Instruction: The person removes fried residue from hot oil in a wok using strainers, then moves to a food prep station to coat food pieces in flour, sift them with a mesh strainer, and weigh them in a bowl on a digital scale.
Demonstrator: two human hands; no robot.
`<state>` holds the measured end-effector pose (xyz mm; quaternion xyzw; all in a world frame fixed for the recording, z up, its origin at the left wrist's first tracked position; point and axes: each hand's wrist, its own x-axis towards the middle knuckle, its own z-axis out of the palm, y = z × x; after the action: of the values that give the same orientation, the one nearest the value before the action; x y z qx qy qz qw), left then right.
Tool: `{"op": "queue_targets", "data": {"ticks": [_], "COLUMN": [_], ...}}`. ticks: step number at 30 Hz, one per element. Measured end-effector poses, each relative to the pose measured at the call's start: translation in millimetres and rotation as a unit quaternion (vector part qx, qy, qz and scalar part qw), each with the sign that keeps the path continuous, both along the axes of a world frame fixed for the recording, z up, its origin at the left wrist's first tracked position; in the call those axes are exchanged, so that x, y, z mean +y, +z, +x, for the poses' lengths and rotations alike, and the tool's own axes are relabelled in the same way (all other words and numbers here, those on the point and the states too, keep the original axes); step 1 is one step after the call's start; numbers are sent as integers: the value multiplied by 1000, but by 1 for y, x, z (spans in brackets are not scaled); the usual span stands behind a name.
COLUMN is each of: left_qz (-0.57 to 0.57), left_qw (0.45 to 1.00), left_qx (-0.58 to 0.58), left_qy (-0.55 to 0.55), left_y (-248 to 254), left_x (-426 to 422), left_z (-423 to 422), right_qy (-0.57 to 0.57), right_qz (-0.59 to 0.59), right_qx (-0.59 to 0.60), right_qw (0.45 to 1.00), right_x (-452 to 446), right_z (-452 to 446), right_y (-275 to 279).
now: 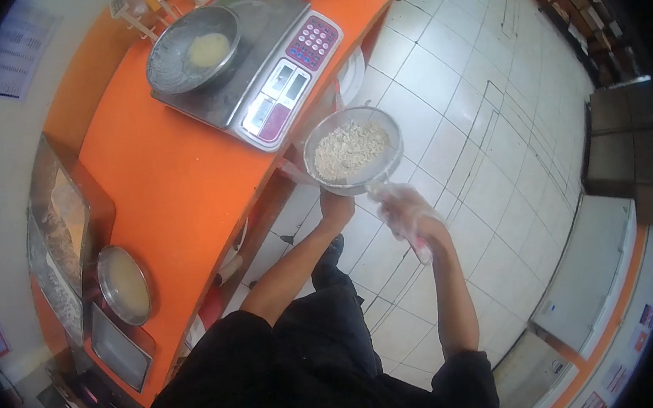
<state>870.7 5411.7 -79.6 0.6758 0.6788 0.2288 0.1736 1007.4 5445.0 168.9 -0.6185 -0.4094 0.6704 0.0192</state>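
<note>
A round sieve (390,170) is held over the floor, beside the orange counter. Pale, crumbly flour-like bits (351,150) lie inside it. My right hand (410,214), in a clear plastic glove, is closed around the sieve's handle at the near right side. My left hand (337,208) is bare and comes up against the sieve's near underside. Its fingers are hidden beneath, so I cannot see what shape they take. Just left of the sieve, a digital scale (215,109) stands on the counter. A metal bowl (169,59) with a pale yellowish lump (209,50) rests on its platform.
The orange counter (163,178) runs along my left. At its far side are a deep metal tray (97,214) with flour, a round pan (139,284) with pale contents and a small rectangular tray (119,347). A white chest (589,271) and stacked boxes (620,139) line the right.
</note>
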Motion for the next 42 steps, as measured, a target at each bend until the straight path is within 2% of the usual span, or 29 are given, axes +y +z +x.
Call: {"op": "queue_targets", "data": {"ticks": [2,4,6,7,8,10,12,13,16,18,19,20,22,23,24,25,26,28,29,30,32,33,34,35,36,37,38,40,42], "left_qz": [-95,-88,-95,-102,-109,-96,-86,-81,-87,-104,-142,-186,-232,-258,-289,-322,-357,-347,-376,-400,-412,-457,-501,-527,-549,-558,-565,-620,-627], "left_qw": [995,983,971,972,972,972,976,985,994,990,985,974,966,959,947,927,902,893,865,832,798,785,766,718,671,633,600,586,706], "left_qx": [20,152,214,211,208,213,202,149,-4,-78,-98,-122,-64,-11,39,17,-4,-25,-46,-67,-75,-56,-42,-66,-97,-131,-166,-212,-168], "left_qy": [-32,-46,-40,-26,-11,-19,-14,-37,-71,-50,-6,39,94,113,135,190,241,285,329,378,433,414,401,449,489,520,541,478,282], "left_y": [20,6,-1,14,28,32,31,48,86,86,67,47,41,29,17,12,9,-20,-27,-35,-59,-77,-84,-74,-58,-36,-17,-40,-85], "left_x": [-2,-4,-7,-7,-8,-16,-26,-32,-86,-121,-141,-166,-205,-228,-258,-279,-306,-374,-406,-437,-517,-564,-606,-637,-657,-671,-680,-732,-782], "left_z": [-8,0,13,19,22,26,28,25,17,-13,-32,-49,-94,-118,-137,-154,-170,-201,-212,-223,-233,-232,-228,-219,-208,-198,-194,-169,-136], "right_qy": [72,126,136,143,232,397,400,401,593,363,253,276,324,324,366,403,420,440,298,299,289,258,180,95,169,34,70,56,56], "right_qz": [69,184,200,208,279,411,333,292,287,225,159,154,139,241,281,321,266,176,108,176,233,234,174,107,246,48,154,163,154], "right_qx": [17,69,69,67,41,-8,-24,-31,-66,21,113,69,-18,-6,25,56,-24,-182,-168,-90,-145,-187,-99,-17,-134,58,-74,-88,-33], "right_qw": [995,972,968,965,931,820,854,868,749,904,947,946,936,915,887,855,867,862,934,934,917,919,963,990,945,997,983,981,986], "right_x": [18,32,46,53,64,89,100,106,127,117,123,124,126,128,135,143,130,121,101,96,68,58,43,28,0,3,-26,-97,-153], "right_z": [-9,-19,-29,-35,-37,-40,-58,-66,-64,-64,-54,-54,-55,-55,-53,-51,-55,-94,-111,-93,-75,-50,-22,6,26,54,77,-42,-148], "right_y": [-23,-42,-50,-53,-77,-136,-137,-141,-155,-146,-165,-166,-168,-175,-188,-202,-185,-95,-48,-53,-29,-39,-36,-34,-24,-21,-42,0,24]}}
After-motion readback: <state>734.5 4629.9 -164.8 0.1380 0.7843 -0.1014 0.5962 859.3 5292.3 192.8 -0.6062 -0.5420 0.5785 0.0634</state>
